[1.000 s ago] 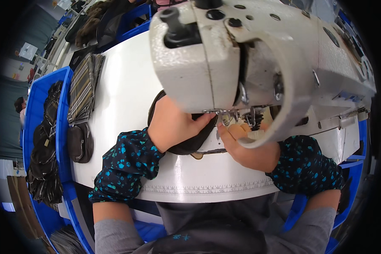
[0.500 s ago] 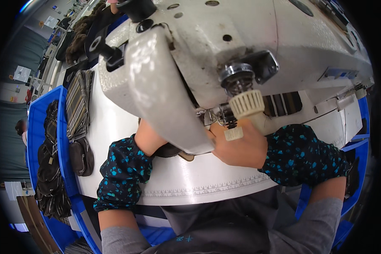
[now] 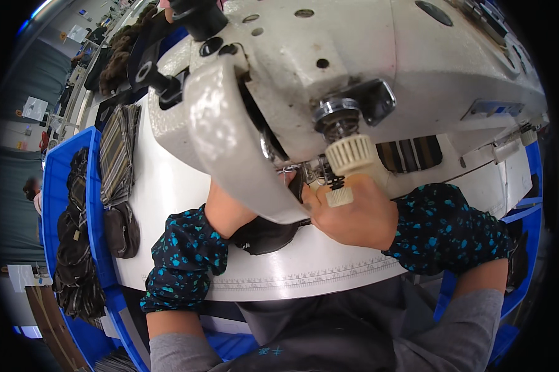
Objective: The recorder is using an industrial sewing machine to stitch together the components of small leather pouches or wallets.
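A dark brown fabric pouch (image 3: pixel 266 238) lies on the white sewing machine bed, partly under the machine's needle area. My left hand (image 3: pixel 228 208) holds it from the left; the machine's pale curved cover (image 3: pixel 230 136) hides most of those fingers, and a fingertip shows near the presser foot (image 3: pixel 304 172). My right hand (image 3: pixel 357 214) is on the other side, thumb and fingers pinched on the pouch's edge close to the needle. A ridged cream knob (image 3: pixel 350 155) and a smaller one hang just above that hand. Both forearms wear dark sleeves with blue spots.
On the left, a blue bin (image 3: pixel 96 223) holds several dark pouches (image 3: pixel 71 248). Striped fabric pieces (image 3: pixel 119 155) and a dark pouch (image 3: pixel 122 229) lie beside it. Another striped piece (image 3: pixel 410 154) rests behind my right hand. A printed ruler (image 3: pixel 304 275) runs along the table's front edge.
More of the dark pouch now shows below my left hand, and its edge appears between my hands. My left hand has shifted slightly right; the right has barely moved. The view has shifted a little.
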`<state>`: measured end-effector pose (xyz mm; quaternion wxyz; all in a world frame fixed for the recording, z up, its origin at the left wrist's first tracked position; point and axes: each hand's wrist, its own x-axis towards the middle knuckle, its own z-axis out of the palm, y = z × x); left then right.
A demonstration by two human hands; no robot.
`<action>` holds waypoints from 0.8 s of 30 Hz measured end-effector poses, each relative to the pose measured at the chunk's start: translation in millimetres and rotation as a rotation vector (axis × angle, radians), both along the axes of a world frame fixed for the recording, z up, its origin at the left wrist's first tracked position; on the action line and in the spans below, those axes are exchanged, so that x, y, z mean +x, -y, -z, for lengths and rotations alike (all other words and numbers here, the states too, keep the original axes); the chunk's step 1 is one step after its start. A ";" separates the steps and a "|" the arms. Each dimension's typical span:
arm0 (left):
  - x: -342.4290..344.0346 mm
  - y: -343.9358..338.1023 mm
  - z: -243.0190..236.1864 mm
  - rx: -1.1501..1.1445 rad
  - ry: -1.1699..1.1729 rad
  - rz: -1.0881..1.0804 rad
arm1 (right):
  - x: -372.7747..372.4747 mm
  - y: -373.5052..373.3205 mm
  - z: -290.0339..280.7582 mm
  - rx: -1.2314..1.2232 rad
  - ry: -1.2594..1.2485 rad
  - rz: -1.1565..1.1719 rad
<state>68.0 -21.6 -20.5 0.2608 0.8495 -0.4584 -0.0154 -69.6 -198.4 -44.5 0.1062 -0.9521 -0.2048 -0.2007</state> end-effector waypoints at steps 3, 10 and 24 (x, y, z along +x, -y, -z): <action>7.7 -1.8 13.5 0.043 -0.111 -0.016 | 0.0 2.4 5.6 0.008 0.023 0.011; 26.0 -9.8 31.1 -0.071 -0.072 0.038 | 4.1 1.7 5.9 0.132 0.017 -0.056; -38.4 -24.4 -46.3 -0.012 0.126 0.283 | -3.2 0.4 0.6 0.018 0.094 -0.086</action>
